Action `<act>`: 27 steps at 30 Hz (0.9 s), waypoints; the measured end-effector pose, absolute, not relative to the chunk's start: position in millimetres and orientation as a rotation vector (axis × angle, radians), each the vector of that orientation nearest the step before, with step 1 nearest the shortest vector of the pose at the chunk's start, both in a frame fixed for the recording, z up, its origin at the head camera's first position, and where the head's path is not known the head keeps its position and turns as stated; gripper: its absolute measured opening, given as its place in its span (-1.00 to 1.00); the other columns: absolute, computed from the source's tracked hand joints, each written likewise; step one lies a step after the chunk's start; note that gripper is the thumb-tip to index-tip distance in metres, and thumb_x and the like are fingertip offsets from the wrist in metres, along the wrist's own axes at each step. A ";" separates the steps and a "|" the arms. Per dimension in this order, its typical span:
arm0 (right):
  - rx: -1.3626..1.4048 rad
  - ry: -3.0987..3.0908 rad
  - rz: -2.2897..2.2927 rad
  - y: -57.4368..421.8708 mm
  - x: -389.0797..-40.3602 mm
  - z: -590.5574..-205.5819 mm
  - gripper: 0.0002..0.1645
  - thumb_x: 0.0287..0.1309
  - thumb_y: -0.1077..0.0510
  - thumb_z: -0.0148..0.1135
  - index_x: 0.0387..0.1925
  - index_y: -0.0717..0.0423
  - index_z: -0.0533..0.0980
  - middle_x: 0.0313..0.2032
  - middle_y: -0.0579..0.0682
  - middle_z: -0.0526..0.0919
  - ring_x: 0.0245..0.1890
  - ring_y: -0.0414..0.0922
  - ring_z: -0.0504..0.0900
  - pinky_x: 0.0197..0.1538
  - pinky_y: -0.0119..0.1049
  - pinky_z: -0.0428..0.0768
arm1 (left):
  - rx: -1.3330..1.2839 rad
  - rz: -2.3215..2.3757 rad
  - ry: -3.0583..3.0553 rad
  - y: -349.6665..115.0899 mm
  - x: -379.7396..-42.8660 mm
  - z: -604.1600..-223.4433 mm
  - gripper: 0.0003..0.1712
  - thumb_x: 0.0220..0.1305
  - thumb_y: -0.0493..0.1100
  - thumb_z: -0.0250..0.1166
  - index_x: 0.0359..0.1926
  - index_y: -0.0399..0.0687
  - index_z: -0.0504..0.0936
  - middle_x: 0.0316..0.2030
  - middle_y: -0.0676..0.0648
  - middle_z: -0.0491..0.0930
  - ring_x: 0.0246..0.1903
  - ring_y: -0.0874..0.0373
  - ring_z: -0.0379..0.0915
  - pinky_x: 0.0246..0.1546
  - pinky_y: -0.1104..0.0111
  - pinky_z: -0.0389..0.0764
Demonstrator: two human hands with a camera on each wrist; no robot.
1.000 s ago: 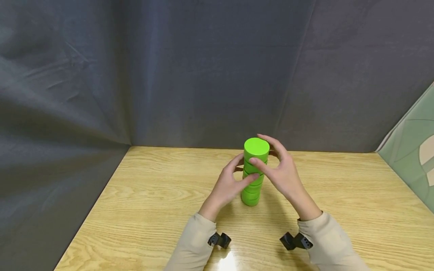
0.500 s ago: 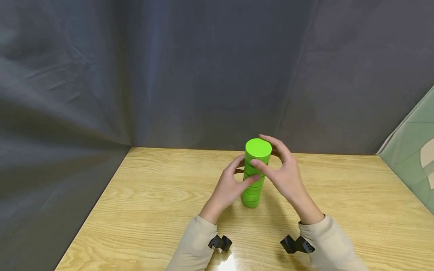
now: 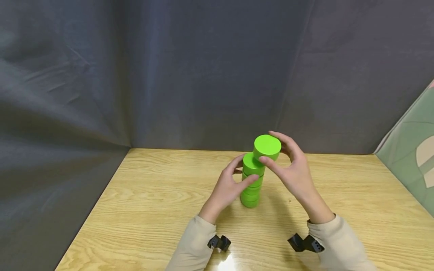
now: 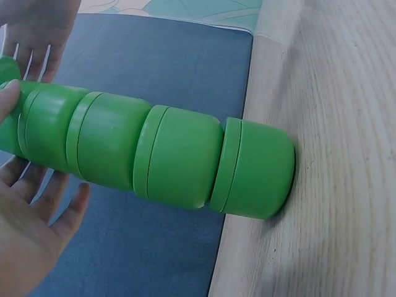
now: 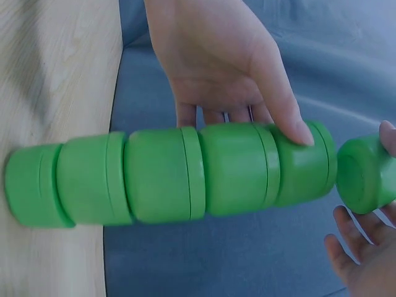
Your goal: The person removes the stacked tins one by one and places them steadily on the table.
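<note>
Several round green jars, each with a seam like a lid line, form an upright stack (image 3: 250,198) on the table. Near its top my left hand (image 3: 228,186) grips the stack, thumb in front and fingers behind; the right wrist view shows that thumb on the uppermost stacked jar (image 5: 303,167). My right hand (image 3: 294,171) holds another green jar (image 3: 267,145) by its sides, just above and right of the stack's top. In the right wrist view this held jar (image 5: 362,176) shows a recessed base, its edge right beside the stack's end.
The light wooden table (image 3: 152,210) runs back to a dark grey-blue cloth (image 3: 210,75), which also covers the left side. A green patterned panel (image 3: 410,139) leans at the right. Small black devices (image 3: 219,242) sit on both sleeves.
My right hand has lifted the top jar off the stack and shifted it right, exposing the jar beneath. My left hand stays around the upper stack.
</note>
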State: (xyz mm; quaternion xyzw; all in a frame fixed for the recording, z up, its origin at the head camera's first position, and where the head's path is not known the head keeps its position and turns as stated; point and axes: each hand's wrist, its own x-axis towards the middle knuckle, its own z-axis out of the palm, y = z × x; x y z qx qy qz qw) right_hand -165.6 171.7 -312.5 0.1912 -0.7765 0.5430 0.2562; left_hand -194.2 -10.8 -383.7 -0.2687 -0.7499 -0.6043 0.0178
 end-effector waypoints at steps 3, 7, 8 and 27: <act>0.515 -2.111 1.443 178.2 -166.6 -312.7 -0.24 0.04 0.44 0.42 0.31 0.15 0.43 0.08 -0.16 0.57 0.00 -0.23 0.53 0.12 -0.39 0.38 | -0.829 -1.874 -2.327 -10.6 -194.3 -384.5 -0.32 0.34 -0.02 0.34 0.42 0.18 0.32 0.21 0.15 0.47 0.19 0.22 0.37 0.14 0.22 0.46; 0.498 -2.128 1.413 188.1 -166.0 -313.3 -0.24 0.04 0.45 0.42 0.31 0.17 0.42 0.05 -0.20 0.58 -0.03 -0.26 0.54 0.09 -0.42 0.39 | -0.826 -1.878 -2.318 -9.2 -194.4 -385.1 -0.32 0.34 -0.02 0.34 0.42 0.19 0.32 0.19 0.14 0.48 0.17 0.24 0.38 0.13 0.20 0.46; 0.494 -2.130 1.418 190.3 -165.9 -313.2 -0.24 0.04 0.45 0.42 0.31 0.18 0.42 0.04 -0.20 0.58 -0.03 -0.26 0.54 0.09 -0.42 0.39 | -0.824 -1.880 -2.318 -8.9 -194.5 -385.0 -0.32 0.34 -0.01 0.35 0.42 0.19 0.32 0.19 0.14 0.48 0.17 0.24 0.38 0.13 0.21 0.46; 0.387 -2.240 1.360 245.9 -165.5 -323.6 -0.20 0.03 0.48 0.41 0.33 0.12 0.40 0.07 -0.27 0.53 -0.03 -0.34 0.52 0.04 -0.57 0.37 | -0.811 -1.855 -2.321 -7.7 -196.1 -388.1 -0.30 0.31 -0.01 0.38 0.41 0.14 0.34 0.15 0.10 0.51 0.13 0.27 0.40 0.08 0.29 0.47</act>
